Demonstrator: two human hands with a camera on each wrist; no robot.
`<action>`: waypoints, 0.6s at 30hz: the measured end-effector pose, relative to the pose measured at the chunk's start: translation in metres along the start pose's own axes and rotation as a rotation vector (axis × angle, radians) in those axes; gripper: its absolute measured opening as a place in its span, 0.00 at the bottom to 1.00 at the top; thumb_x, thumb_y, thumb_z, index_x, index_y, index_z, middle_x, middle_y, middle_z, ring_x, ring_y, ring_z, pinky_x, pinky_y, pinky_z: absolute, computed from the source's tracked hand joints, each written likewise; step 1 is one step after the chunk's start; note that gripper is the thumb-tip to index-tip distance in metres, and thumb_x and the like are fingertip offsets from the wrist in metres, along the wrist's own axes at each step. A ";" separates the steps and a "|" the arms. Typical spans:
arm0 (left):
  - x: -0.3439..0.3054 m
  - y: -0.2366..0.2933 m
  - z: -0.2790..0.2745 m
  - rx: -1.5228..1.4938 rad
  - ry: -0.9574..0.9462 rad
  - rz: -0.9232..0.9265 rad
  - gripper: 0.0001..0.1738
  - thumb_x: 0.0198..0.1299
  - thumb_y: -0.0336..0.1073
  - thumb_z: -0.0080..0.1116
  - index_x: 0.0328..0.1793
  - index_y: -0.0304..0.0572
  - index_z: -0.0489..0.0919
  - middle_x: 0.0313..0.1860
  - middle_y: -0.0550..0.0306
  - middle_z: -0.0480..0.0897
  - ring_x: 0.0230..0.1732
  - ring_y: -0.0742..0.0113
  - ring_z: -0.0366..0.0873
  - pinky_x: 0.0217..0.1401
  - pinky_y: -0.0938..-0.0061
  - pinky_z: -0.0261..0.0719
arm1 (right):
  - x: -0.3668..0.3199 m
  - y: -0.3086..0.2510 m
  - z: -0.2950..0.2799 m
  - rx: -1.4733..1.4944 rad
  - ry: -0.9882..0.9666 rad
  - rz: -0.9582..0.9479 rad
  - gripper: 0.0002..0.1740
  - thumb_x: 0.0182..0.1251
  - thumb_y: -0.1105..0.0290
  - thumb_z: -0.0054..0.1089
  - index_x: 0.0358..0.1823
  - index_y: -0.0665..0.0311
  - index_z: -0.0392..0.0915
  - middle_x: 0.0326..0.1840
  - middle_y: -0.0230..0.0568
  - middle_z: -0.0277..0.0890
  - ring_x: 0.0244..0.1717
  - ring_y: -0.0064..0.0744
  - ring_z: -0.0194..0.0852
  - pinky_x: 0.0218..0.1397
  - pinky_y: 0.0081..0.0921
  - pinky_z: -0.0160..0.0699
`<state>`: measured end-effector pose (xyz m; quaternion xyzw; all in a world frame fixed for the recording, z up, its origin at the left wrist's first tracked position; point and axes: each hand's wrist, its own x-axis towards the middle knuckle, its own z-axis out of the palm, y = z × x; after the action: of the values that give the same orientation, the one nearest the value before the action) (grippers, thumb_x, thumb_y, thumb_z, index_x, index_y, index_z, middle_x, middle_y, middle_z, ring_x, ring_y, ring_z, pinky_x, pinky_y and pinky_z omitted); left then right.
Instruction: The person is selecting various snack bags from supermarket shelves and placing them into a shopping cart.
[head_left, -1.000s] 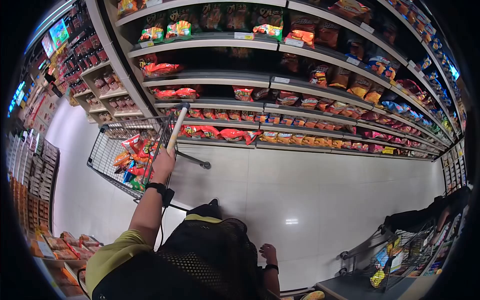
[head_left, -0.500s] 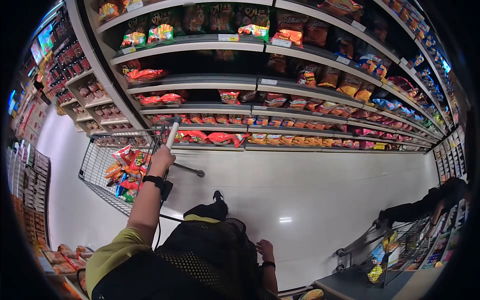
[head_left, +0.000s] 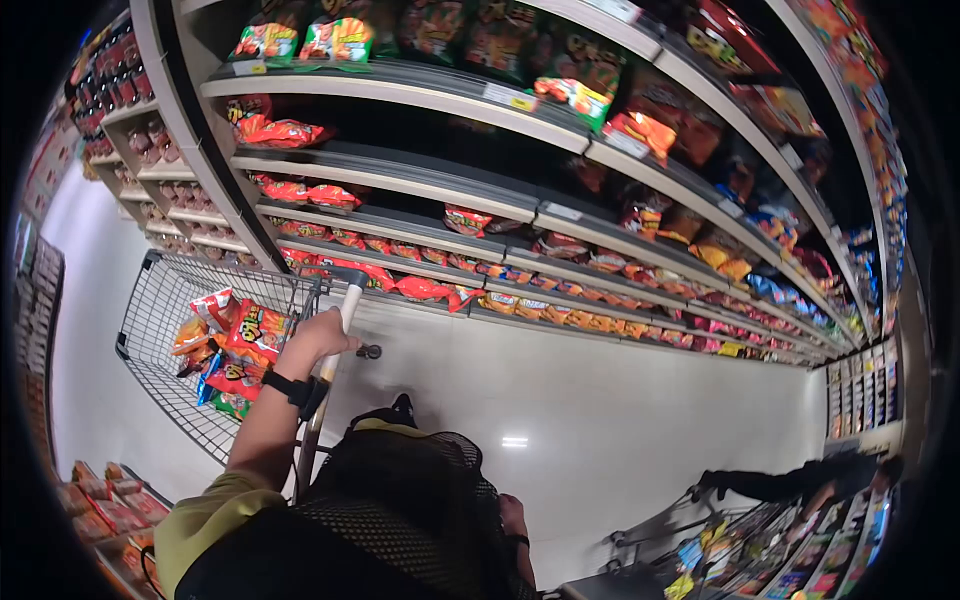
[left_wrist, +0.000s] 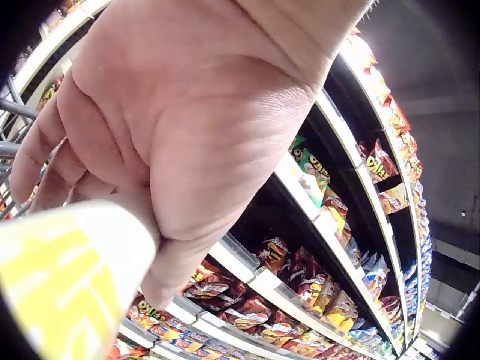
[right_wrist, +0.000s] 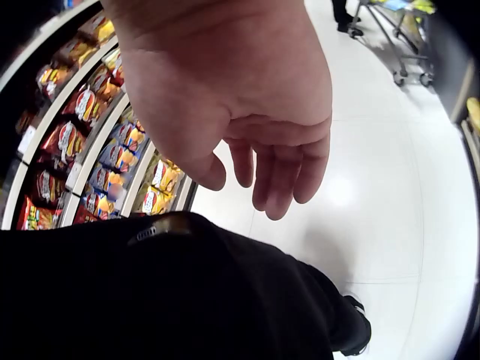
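In the head view the left hand (head_left: 322, 335) grips the pale handle bar (head_left: 351, 302) of a wire shopping cart (head_left: 165, 375). Red, orange, blue and green snack bags (head_left: 258, 332) lie in the cart's basket. The left wrist view has the left hand (left_wrist: 180, 112) wrapped round the bar (left_wrist: 82, 262), its white and yellow end close to the lens. Beside the body hangs the right hand (head_left: 512, 515), holding nothing; its fingers droop loosely in the right wrist view, where the hand (right_wrist: 240, 97) is above a dark-clothed leg.
Shelves of snack bags (head_left: 400, 92) run along the far side of the aisle. Another person (head_left: 800, 480) is at the lower right beside a second cart (head_left: 700, 550). Packaged goods (head_left: 115, 510) stand at the lower left, jars (head_left: 165, 140) at the upper left. Pale floor (head_left: 560, 400) lies between.
The head view has turned and shifted; the shelves look larger and tilted. The cart and left hand appear lower and further left in it. The left hand keeps its grip, and the right stays low.
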<state>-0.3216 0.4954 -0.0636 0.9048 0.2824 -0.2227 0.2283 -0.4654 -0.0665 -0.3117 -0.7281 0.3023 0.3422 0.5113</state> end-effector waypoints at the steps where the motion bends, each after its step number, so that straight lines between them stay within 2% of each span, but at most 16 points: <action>1: 0.000 -0.001 -0.007 0.009 -0.027 0.053 0.45 0.49 0.60 0.75 0.59 0.27 0.76 0.50 0.33 0.86 0.54 0.39 0.85 0.57 0.57 0.82 | 0.020 -0.009 0.007 0.045 -0.031 0.100 0.22 0.72 0.64 0.59 0.63 0.66 0.74 0.46 0.42 0.85 0.42 0.32 0.87 0.40 0.29 0.82; 3: 0.004 0.006 -0.010 0.012 -0.014 0.060 0.43 0.51 0.59 0.74 0.57 0.27 0.75 0.48 0.32 0.86 0.52 0.39 0.85 0.56 0.55 0.82 | 0.054 -0.040 0.008 -0.047 -0.008 0.045 0.21 0.72 0.64 0.59 0.62 0.66 0.75 0.44 0.42 0.85 0.40 0.33 0.87 0.36 0.27 0.81; 5: 0.002 0.006 -0.009 0.071 0.095 0.095 0.39 0.53 0.57 0.72 0.56 0.28 0.75 0.46 0.34 0.86 0.50 0.39 0.85 0.54 0.54 0.83 | 0.101 -0.070 0.003 -0.167 -0.078 -0.046 0.16 0.74 0.61 0.58 0.55 0.63 0.78 0.44 0.39 0.84 0.41 0.30 0.85 0.38 0.27 0.81; 6: -0.005 0.007 -0.014 0.098 0.084 0.118 0.35 0.56 0.54 0.70 0.55 0.30 0.74 0.45 0.37 0.86 0.50 0.40 0.85 0.53 0.52 0.82 | 0.102 -0.100 0.008 -0.172 -0.049 -0.093 0.15 0.75 0.62 0.57 0.54 0.63 0.77 0.44 0.38 0.84 0.40 0.30 0.86 0.38 0.26 0.81; 9: -0.012 -0.005 -0.025 -0.012 0.017 0.151 0.32 0.57 0.53 0.69 0.55 0.32 0.75 0.46 0.38 0.87 0.50 0.41 0.85 0.53 0.53 0.82 | 0.112 -0.195 0.034 -0.099 -0.010 -0.265 0.12 0.76 0.63 0.56 0.53 0.62 0.76 0.44 0.39 0.84 0.40 0.30 0.86 0.39 0.26 0.82; 15: -0.034 -0.029 -0.043 -0.091 0.058 0.158 0.33 0.59 0.51 0.68 0.64 0.37 0.75 0.48 0.41 0.86 0.51 0.42 0.85 0.54 0.53 0.82 | 0.127 -0.328 0.098 -0.066 -0.177 -0.562 0.11 0.78 0.65 0.59 0.53 0.64 0.80 0.44 0.36 0.83 0.37 0.25 0.83 0.40 0.20 0.82; 18: -0.038 -0.025 -0.057 -0.100 0.042 0.133 0.35 0.60 0.51 0.68 0.66 0.37 0.74 0.49 0.41 0.86 0.52 0.43 0.85 0.54 0.54 0.82 | 0.115 -0.394 0.130 0.013 -0.211 -0.586 0.11 0.78 0.64 0.59 0.52 0.64 0.81 0.42 0.34 0.83 0.36 0.22 0.81 0.39 0.18 0.81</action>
<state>-0.3491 0.5288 -0.0055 0.9134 0.2370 -0.1737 0.2816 -0.1117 0.1630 -0.2244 -0.7414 0.0269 0.2520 0.6214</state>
